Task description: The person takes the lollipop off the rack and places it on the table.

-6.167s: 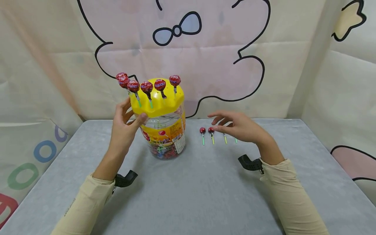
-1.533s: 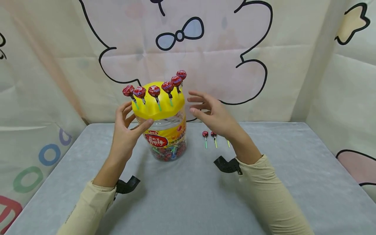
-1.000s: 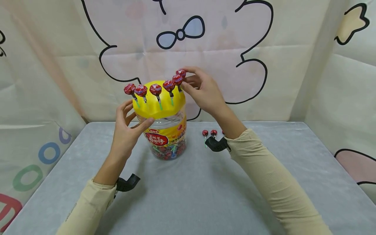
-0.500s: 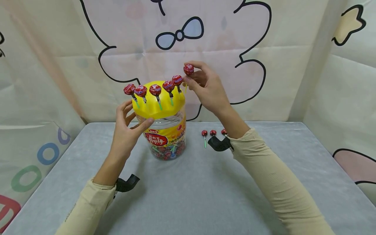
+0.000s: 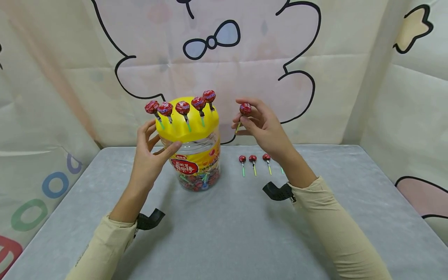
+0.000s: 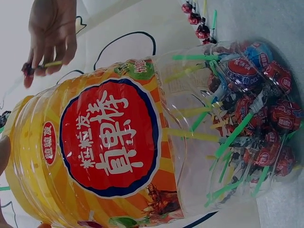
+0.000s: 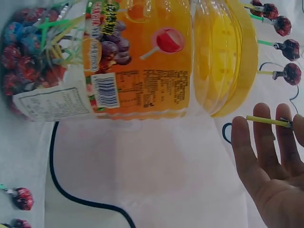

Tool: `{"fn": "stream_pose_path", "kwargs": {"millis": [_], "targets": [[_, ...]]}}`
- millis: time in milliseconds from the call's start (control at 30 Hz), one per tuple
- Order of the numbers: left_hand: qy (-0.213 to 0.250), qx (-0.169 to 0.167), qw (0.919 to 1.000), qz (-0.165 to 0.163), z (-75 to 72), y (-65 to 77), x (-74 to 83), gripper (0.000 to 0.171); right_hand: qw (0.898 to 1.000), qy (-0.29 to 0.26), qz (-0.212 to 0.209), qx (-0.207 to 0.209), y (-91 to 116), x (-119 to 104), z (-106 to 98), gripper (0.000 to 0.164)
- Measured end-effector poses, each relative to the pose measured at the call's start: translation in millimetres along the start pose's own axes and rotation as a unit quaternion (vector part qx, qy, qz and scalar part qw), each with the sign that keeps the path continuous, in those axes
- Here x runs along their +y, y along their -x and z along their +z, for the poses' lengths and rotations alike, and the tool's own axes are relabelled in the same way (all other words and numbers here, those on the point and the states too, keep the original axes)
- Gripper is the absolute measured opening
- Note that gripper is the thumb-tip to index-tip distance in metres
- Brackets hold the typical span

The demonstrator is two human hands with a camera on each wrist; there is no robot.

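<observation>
A clear plastic candy jar (image 5: 206, 157) with a yellow lid (image 5: 175, 130) stands upright on the table. Several red-wrapped lollipops (image 5: 182, 108) stick up from the lid, sticks down. My left hand (image 5: 147, 163) holds the jar at its lid and neck, thumb in front and fingers at the left side. To the right of the lid, my right hand (image 5: 267, 130) pinches a lollipop (image 5: 245, 109) in the air, its yellow stick (image 7: 266, 120) pointing down. Through the jar's clear lower wall, loose lollipops (image 6: 247, 114) show in the left wrist view.
Right of the jar, several lollipops (image 5: 252, 158) lie in a row on the grey tablecloth (image 5: 217, 233); my right forearm partly covers the row's right end. A cloth backdrop (image 5: 259, 85) with cartoon drawings hangs behind the table.
The jar has turned since the oldest frame, bringing its red label forward. My right hand has lifted the rear right lollipop off the lid and carried it right and down. The left hand keeps its grip.
</observation>
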State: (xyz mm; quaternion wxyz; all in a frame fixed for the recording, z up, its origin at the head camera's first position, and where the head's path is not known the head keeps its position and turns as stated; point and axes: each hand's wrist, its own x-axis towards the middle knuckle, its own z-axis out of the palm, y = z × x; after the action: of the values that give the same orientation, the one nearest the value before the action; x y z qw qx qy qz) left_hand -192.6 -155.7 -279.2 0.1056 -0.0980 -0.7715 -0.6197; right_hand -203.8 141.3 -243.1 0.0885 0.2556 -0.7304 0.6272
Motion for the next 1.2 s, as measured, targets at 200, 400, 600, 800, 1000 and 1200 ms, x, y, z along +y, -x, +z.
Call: {"fn": "stream_pose_path", "kwargs": {"millis": [200, 400, 600, 800, 1000, 1200], "targets": [[-0.001, 0.0, 1.0, 0.002, -0.4, -0.4, -0.2, 0.086, 1.0, -0.016, -0.011, -0.002, 19.0, 7.7, -9.4, 0.044], [0.004, -0.01, 0.9999, 0.006, 2.8, -2.1, -0.5, 0.085, 1.0, 0.005, -0.005, 0.03, 40.7, 22.0, -19.9, 0.044], [0.001, -0.006, 1.0, -0.006, 0.8, -1.2, -2.2, 0.087, 0.998, 0.047, 0.017, 0.046, 49.7, 35.2, -23.7, 0.043], [-0.005, -0.009, 0.9999, 0.0, -0.9, -2.6, -0.7, 0.088, 0.998, 0.039, 0.02, 0.054, 47.8, 35.7, -25.9, 0.045], [-0.012, -0.016, 0.9998, 0.0, -0.2, -3.2, 0.1, 0.088, 0.998, 0.009, 0.031, 0.051, 45.4, 32.7, -27.4, 0.043], [-0.017, -0.019, 0.9997, 0.001, -0.7, -1.5, -2.6, 0.088, 0.997, 0.028, 0.037, 0.054, 46.0, 32.5, -27.2, 0.042]]}}
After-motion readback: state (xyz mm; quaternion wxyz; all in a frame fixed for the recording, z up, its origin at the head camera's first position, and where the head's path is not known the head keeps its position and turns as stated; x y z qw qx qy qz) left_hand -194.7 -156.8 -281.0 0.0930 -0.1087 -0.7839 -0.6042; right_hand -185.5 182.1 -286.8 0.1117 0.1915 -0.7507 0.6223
